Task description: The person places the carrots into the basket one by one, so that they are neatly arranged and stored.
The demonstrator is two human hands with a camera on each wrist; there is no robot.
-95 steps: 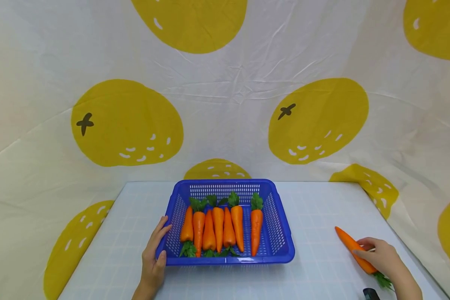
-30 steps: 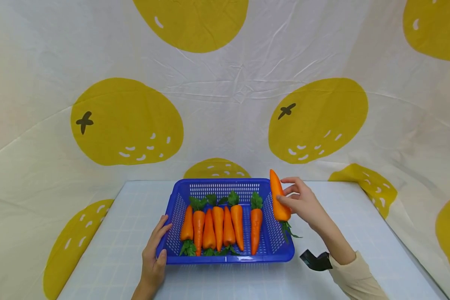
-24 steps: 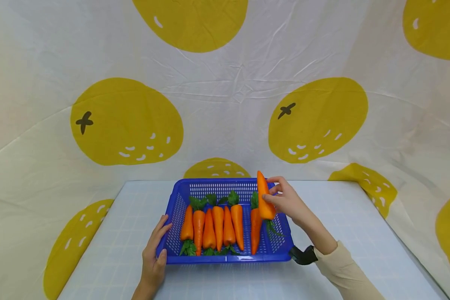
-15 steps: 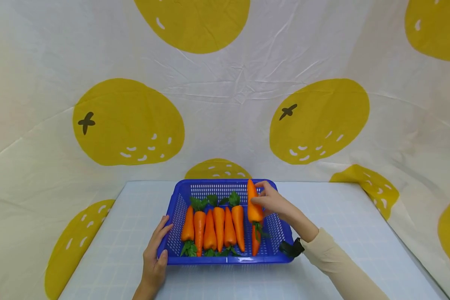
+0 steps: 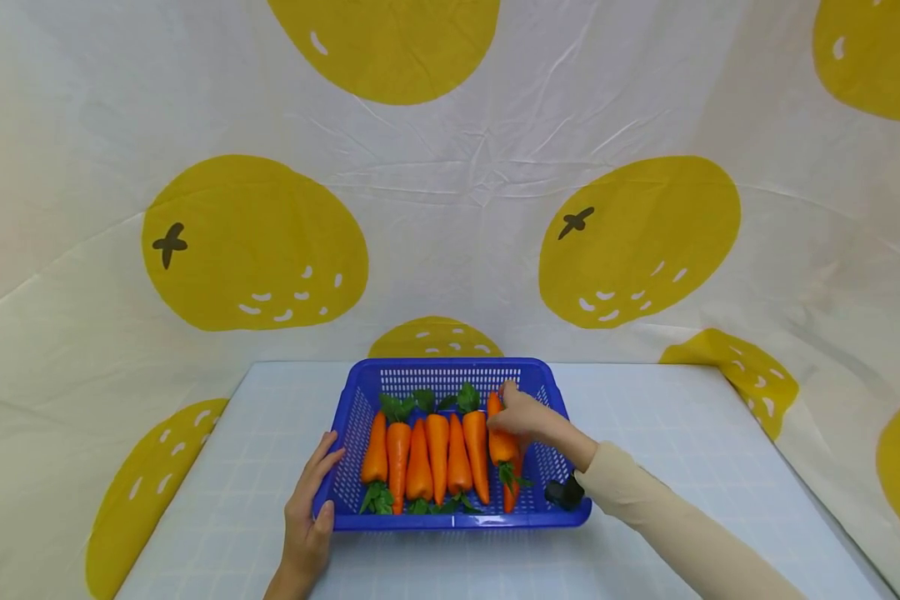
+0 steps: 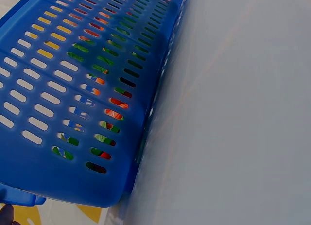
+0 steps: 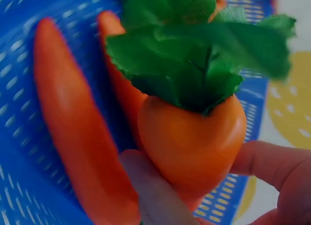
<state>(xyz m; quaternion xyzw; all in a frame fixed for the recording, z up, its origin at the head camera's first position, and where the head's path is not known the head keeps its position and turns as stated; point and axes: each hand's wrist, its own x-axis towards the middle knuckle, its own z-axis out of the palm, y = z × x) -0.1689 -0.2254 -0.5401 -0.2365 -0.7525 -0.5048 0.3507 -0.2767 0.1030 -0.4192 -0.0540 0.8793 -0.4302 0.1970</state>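
Head view: the left hand point(image 5: 307, 521) grips the near-left corner of the blue basket point(image 5: 562, 467), bracing it on the table point(image 5: 667, 433). The right hand point(image 5: 521, 419) holds a carrot point(image 5: 501, 446) low over the row of carrots point(image 5: 427, 454), at its right end.

Left wrist view: only the basket's slotted wall point(image 6: 73, 103) shows.

Right wrist view: fingers point(image 7: 155, 196) pinch the carrot's thick leafy end point(image 7: 194, 142), keeping it aligned with its neighbours.

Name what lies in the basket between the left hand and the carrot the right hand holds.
In the head view, five carrots lie side by side between the left hand and the held carrot, inside the basket.
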